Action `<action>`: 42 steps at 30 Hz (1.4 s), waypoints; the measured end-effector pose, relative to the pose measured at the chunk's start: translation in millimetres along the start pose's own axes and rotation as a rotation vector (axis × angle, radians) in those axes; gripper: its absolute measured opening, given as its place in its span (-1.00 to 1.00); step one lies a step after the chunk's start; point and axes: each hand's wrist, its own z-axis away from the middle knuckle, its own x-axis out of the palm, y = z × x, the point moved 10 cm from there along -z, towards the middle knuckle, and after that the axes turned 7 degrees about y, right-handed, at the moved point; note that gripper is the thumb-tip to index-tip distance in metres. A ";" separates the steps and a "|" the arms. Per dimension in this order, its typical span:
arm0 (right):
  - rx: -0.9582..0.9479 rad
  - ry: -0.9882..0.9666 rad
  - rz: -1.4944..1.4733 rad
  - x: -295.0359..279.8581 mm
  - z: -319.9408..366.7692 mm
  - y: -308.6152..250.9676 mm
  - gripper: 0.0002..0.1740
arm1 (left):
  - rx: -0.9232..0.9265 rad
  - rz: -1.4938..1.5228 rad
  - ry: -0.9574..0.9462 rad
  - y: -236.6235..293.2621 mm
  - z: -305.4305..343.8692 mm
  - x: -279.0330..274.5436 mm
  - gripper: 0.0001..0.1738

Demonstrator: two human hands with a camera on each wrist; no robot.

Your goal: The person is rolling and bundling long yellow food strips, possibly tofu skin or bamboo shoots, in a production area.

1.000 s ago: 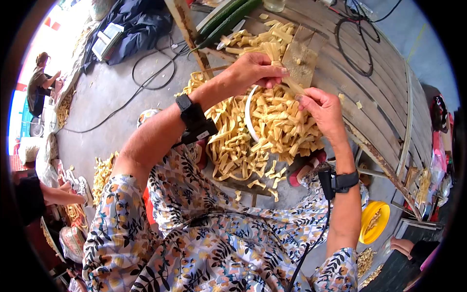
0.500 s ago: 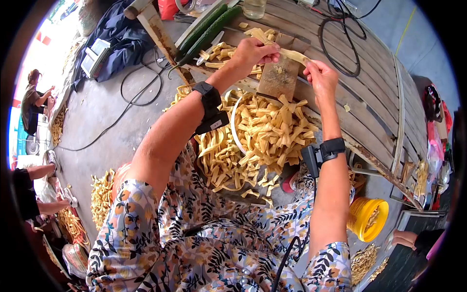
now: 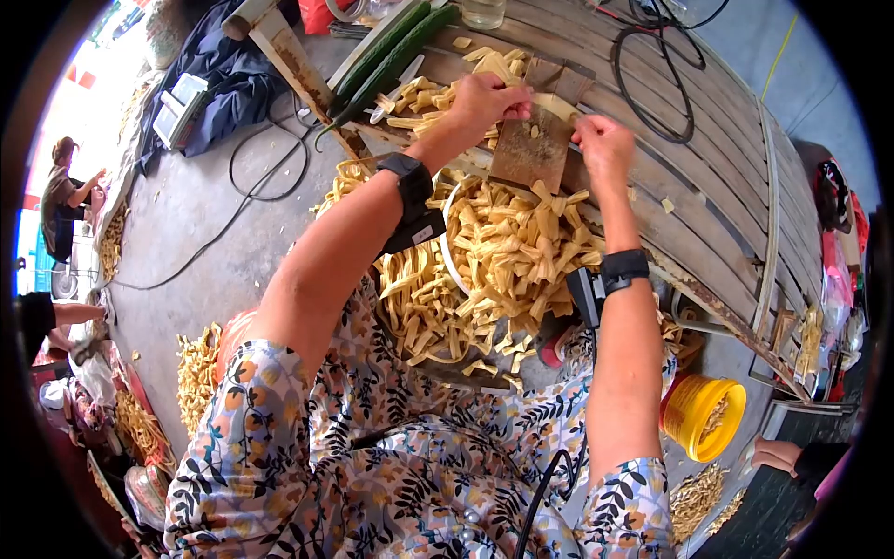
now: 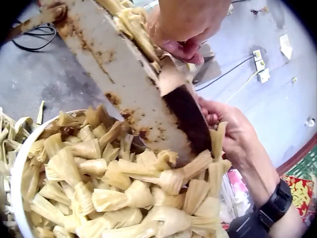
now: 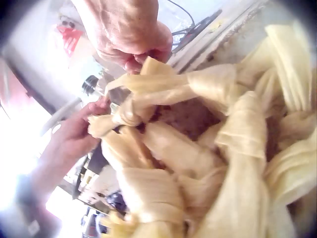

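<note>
- A person in a floral-patterned garment works with both arms reaching forward over a slatted wooden bench.
- The left hand pinches one end of a pale yellow strip, thumb against fingers.
- The right hand, fingers curled, pinches the strip's other end.
- The strip spans the gap between the hands, above a wooden block at the bench's near edge.
- Just below that edge, a white-rimmed container brims with yellow knotted pieces.
- More yellow pieces lie on the bench near the left hand, beside two long green cucumbers.
- A black cable loops across the bench, beyond the right hand.
- A yellow bucket stands tilted on the floor, right of the person.
</note>
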 end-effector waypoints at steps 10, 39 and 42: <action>0.353 -0.163 -0.322 -30.0 27.5 -3.8 -0.79 | -0.104 0.241 -0.287 17.5 27.6 -8.2 -0.60; 0.186 -0.411 -0.200 -56.3 86.8 -37.1 -0.80 | -0.257 -0.561 -0.593 -71.6 146.6 4.2 -0.68; 0.016 -0.414 0.047 -42.4 102.8 -25.3 -0.78 | -0.229 -0.533 -0.484 -77.5 137.1 -1.7 -0.73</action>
